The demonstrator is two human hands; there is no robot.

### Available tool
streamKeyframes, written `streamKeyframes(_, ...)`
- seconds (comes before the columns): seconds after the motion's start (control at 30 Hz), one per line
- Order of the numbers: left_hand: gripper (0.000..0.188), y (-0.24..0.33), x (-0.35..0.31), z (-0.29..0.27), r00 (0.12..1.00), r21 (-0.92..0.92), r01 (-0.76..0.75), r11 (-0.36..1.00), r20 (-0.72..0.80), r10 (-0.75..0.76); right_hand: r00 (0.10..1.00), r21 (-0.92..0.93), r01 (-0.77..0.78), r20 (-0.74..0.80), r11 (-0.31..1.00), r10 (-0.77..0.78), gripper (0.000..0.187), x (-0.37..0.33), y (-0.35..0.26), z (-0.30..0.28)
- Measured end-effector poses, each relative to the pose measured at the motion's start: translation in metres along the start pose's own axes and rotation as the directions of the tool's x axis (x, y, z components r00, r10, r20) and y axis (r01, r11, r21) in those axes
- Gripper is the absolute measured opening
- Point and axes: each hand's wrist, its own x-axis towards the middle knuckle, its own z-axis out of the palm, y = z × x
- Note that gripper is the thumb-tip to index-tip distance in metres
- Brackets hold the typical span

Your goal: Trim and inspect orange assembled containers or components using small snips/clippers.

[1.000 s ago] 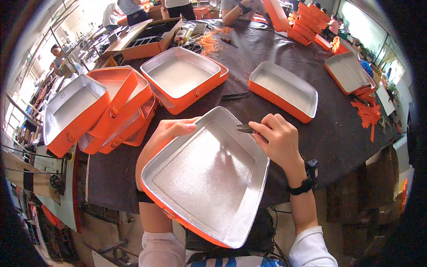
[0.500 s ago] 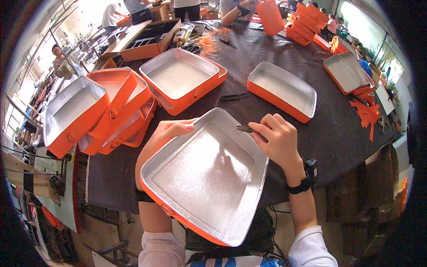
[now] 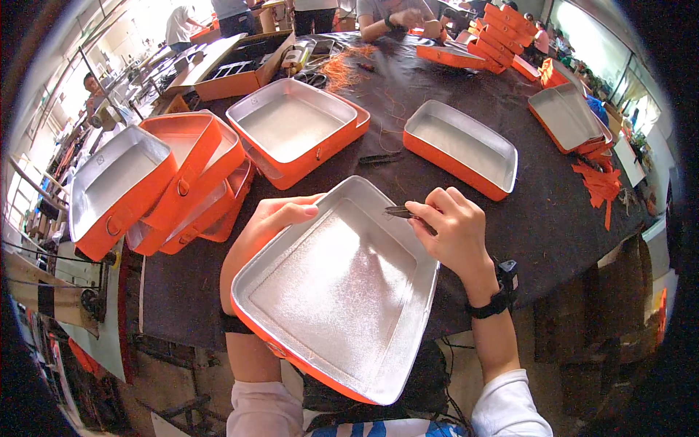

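Observation:
My left hand [image 3: 273,226] grips the left side of an orange case shell [image 3: 331,291] with a silver lining, thumb over the rim and the other fingers hidden behind the wall. The shell is tilted, its hollow side facing me. In my closed right hand [image 3: 455,226] are small dark thread snips [image 3: 399,211], pinched between thumb and fingers. Their tips are at the inner face of the shell's upper right wall; whether they touch it I cannot tell. A strap is around my right wrist.
Several orange case shells [image 3: 124,189] lie stacked at the left, with another pair [image 3: 298,120] behind my left hand. One single shell [image 3: 459,153] rests beyond my right hand. Orange scraps [image 3: 601,189] and dark snips [image 3: 380,158] lie on the dark table cover [image 3: 539,247]. Across the table sits a co-worker [image 3: 393,18].
My hands and the shell stay almost still, the snips shifting very slightly. Across the table, the co-worker's orange shell has gone from raised to lying low on the table.

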Motion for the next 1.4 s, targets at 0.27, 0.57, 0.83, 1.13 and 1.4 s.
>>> streamKeyframes(0.27, 0.052, -0.007, 0.006, -0.007, 1.000, -0.034, 0.002, 0.999, -0.002, -0.002, 1.000, -0.010, -0.016, 0.005, 1.000, 0.016, 0.023, -0.001, 0.000, 0.000)
streamKeyframes(0.57, 0.050, -0.008, 0.007, -0.005, 1.000, 0.000, -0.022, 1.000, 0.011, 0.022, 1.000, -0.067, -0.012, 0.024, 0.998, 0.014, 0.017, -0.003, 0.001, 0.001)
streamKeyframes(0.83, 0.050, -0.015, 0.009, -0.009, 1.000, -0.008, -0.021, 1.000, -0.012, 0.021, 0.999, -0.075, 0.008, 0.032, 0.997, -0.006, 0.018, -0.003, 0.002, 0.003)
streamKeyframes(1.13, 0.050, -0.015, 0.009, -0.012, 1.000, -0.012, -0.009, 1.000, 0.013, 0.009, 0.997, -0.027, -0.037, -0.069, 0.999, 0.035, 0.022, -0.003, 0.008, 0.003)
streamKeyframes(1.4, 0.051, -0.011, 0.006, -0.009, 1.000, -0.052, -0.002, 0.999, 0.010, 0.002, 0.999, 0.036, -0.037, -0.002, 0.999, 0.037, 0.025, -0.001, 0.007, 0.002)
